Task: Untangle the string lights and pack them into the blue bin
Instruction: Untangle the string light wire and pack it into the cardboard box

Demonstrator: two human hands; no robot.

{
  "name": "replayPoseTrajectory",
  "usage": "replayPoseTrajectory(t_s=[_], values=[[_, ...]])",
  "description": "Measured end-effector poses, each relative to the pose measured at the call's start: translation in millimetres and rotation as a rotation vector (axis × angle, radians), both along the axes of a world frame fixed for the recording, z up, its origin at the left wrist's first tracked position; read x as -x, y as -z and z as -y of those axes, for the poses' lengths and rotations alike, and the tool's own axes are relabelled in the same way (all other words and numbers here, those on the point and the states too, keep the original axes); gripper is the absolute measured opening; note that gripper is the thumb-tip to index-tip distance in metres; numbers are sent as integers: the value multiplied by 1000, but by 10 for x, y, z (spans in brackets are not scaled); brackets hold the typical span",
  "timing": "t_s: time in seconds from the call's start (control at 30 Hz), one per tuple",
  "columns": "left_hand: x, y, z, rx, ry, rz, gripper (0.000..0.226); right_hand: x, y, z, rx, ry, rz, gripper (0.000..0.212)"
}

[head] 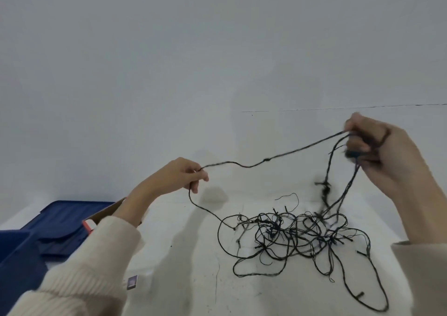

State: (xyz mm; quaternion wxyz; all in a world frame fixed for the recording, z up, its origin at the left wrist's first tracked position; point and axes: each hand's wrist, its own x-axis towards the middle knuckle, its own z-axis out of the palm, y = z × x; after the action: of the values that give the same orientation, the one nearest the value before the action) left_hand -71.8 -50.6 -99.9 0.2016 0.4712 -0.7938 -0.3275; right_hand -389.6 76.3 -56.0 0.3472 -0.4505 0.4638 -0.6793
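Note:
A tangle of dark string lights (290, 236) lies on the white table (183, 255), right of centre. My left hand (183, 174) pinches one strand above the table; from it the wire drops down into the heap. That same strand stretches up to the right to my right hand (377, 149), which grips a bunch of several gathered loops, held higher than the left. More strands hang from the right hand down into the pile. The blue bin (14, 255) sits at the left edge, partly cut off by the frame.
A blue lid (65, 219) lies flat beside the bin. A cardboard box (106, 213) with a red edge is partly hidden behind my left forearm. A small card (132, 282) lies near the front. A pale wall rises behind the table.

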Motion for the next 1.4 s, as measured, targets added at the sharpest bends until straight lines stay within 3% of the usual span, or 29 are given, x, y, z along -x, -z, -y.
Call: replayPoseTrajectory(t_s=[0.1,0.17,0.23,0.3,0.37,0.47,0.53,0.6,0.7,0.8,0.97,1.07,1.17,1.23,1.3,1.4], values=[[132,-246,-120,24,-21,-210,28,-91,-51,-90,-281,-235,-728,21],[267,-511,-227,78,-57,-368,28,-135,-82,-140,-394,-416,-965,40],[377,-811,-351,153,-66,-449,26,-185,-123,-150,-389,-372,-1054,40],[485,-1068,-492,323,-77,-379,21,-232,-190,-142,-296,-264,-997,31],[651,-1216,-615,511,-87,-186,17,-348,-286,-123,-176,-201,-824,20],[960,-1247,-736,593,-50,-9,14,-608,-422,-86,-92,-262,-658,30],[1040,-1224,-734,559,-24,-15,15,-734,-458,-34,-65,-256,-644,20],[924,-1206,-673,421,24,-96,18,-724,-475,-2,-45,-215,-564,24],[555,-1083,-546,114,161,-136,20,-514,-497,0,-16,-133,-295,30],[184,-836,-368,20,144,-109,23,-279,-476,-15,10,-37,-73,29],[-133,-637,-170,2,42,-11,33,-168,-360,16,3,132,-99,28],[-224,-720,-91,93,-8,16,22,-190,-324,28,48,215,-53,29],[-373,-783,-13,198,-42,186,17,-79,-385,6,114,297,81,30],[-461,-770,16,200,-77,232,20,18,-428,-12,105,294,59,29],[-468,-757,-9,131,-84,139,23,50,-429,-31,55,248,-63,28],[-347,-854,-150,-7,-37,-233,22,-47,-398,-90,-13,137,-250,29]])
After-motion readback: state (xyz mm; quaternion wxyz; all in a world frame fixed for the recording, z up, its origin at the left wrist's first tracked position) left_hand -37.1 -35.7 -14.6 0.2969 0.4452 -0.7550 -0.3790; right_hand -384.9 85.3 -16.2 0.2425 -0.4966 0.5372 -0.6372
